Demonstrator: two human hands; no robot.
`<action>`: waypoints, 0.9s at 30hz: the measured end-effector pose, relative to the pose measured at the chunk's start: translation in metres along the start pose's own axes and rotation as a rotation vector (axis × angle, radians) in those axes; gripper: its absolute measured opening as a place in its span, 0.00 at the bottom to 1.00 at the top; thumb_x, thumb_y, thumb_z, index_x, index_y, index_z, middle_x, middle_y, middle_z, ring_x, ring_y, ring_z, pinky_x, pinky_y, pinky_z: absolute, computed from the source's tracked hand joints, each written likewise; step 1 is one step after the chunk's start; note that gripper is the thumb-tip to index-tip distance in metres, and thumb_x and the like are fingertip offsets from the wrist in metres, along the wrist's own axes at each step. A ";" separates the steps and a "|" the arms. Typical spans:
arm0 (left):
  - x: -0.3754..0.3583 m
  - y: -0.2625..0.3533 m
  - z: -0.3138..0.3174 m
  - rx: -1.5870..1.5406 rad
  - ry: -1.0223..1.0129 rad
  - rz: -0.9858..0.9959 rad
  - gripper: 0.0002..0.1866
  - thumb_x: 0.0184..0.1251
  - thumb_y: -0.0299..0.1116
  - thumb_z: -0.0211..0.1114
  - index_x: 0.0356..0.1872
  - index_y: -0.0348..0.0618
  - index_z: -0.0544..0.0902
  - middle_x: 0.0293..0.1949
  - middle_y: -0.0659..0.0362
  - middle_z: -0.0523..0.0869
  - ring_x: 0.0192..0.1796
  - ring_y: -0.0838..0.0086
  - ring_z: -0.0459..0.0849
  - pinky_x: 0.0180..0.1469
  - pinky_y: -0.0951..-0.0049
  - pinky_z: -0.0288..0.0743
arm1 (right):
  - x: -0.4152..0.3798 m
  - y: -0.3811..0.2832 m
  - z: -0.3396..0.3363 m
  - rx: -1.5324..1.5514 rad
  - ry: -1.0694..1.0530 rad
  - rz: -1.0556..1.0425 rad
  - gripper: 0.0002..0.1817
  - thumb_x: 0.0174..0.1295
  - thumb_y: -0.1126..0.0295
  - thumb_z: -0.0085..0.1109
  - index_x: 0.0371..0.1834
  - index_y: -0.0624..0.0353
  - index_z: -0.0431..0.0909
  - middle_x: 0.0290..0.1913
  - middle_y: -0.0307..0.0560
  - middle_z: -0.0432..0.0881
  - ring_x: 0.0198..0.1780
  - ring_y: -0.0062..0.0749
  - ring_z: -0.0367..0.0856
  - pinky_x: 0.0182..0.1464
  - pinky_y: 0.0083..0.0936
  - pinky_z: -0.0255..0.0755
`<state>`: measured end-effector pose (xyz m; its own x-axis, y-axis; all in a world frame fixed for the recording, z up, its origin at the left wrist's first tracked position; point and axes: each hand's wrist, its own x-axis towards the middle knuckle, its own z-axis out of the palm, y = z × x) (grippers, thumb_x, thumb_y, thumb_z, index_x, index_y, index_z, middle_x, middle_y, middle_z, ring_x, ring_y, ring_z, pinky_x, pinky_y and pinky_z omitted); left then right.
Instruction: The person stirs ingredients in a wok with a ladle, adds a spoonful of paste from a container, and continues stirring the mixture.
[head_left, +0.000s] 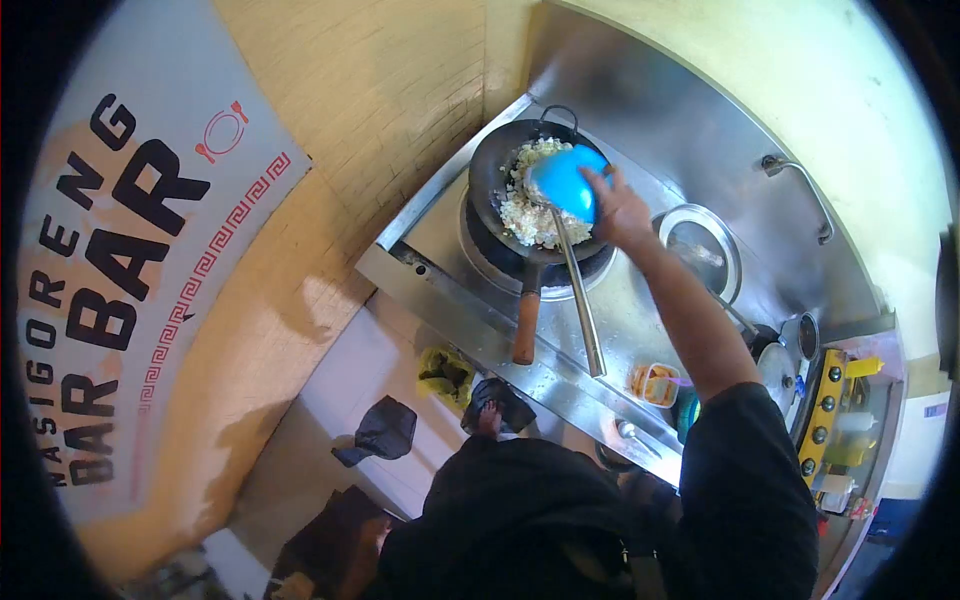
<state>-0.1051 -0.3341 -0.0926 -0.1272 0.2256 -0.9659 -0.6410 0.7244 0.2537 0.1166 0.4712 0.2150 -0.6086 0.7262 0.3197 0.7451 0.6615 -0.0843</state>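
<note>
My right hand (622, 212) grips a blue bowl (572, 185) that is tipped over the wok, its opening facing the rice. White rice (535, 222) with small bits in it lies in the dark wok (488, 180). A metal ladle (580, 300) rests with its head in the rice and its long handle pointing toward me. Beside it the wok's wooden handle (526, 328) juts out over the stove's front. I cannot make out my left hand.
The wok sits on a steel stove counter (430, 215). To the right are a round strainer (702, 250), a container of orange food (655, 384), a lidded pot (777, 372) and several bottles. Dark bags (385, 428) lie on the floor. A wall tap (800, 175) is behind.
</note>
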 end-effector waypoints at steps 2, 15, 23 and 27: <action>-0.003 -0.009 0.025 0.129 -0.034 -0.004 0.12 0.66 0.44 0.54 0.42 0.50 0.77 0.29 0.60 0.79 0.29 0.70 0.78 0.27 0.67 0.74 | -0.011 -0.002 0.038 -0.208 -0.365 -0.119 0.48 0.38 0.69 0.73 0.65 0.34 0.58 0.62 0.54 0.64 0.52 0.55 0.77 0.48 0.42 0.77; 0.087 0.158 0.086 0.083 -0.341 0.109 0.18 0.64 0.47 0.56 0.48 0.46 0.77 0.35 0.57 0.82 0.30 0.69 0.80 0.26 0.71 0.75 | -0.301 0.156 -0.151 1.413 0.464 0.682 0.49 0.39 0.76 0.66 0.68 0.57 0.50 0.58 0.50 0.67 0.59 0.39 0.68 0.59 0.37 0.68; 0.062 0.250 0.374 1.038 -0.245 0.148 0.20 0.64 0.48 0.56 0.49 0.46 0.77 0.36 0.57 0.82 0.32 0.69 0.81 0.29 0.69 0.76 | -0.754 0.190 -0.242 1.304 1.193 1.050 0.41 0.46 0.80 0.65 0.65 0.55 0.56 0.54 0.45 0.74 0.53 0.34 0.76 0.52 0.36 0.75; 0.021 0.227 0.501 1.357 -0.288 0.167 0.21 0.64 0.49 0.56 0.49 0.45 0.77 0.37 0.57 0.83 0.33 0.69 0.81 0.31 0.69 0.76 | -0.908 0.160 -0.282 1.046 1.415 1.334 0.43 0.47 0.80 0.59 0.68 0.50 0.51 0.52 0.44 0.70 0.50 0.34 0.73 0.48 0.32 0.73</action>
<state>0.1262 0.1617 -0.0287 0.1357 0.3751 -0.9170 0.6117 0.6963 0.3754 0.8649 -0.1347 0.1773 0.8828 0.4585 -0.1020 -0.2263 0.2249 -0.9477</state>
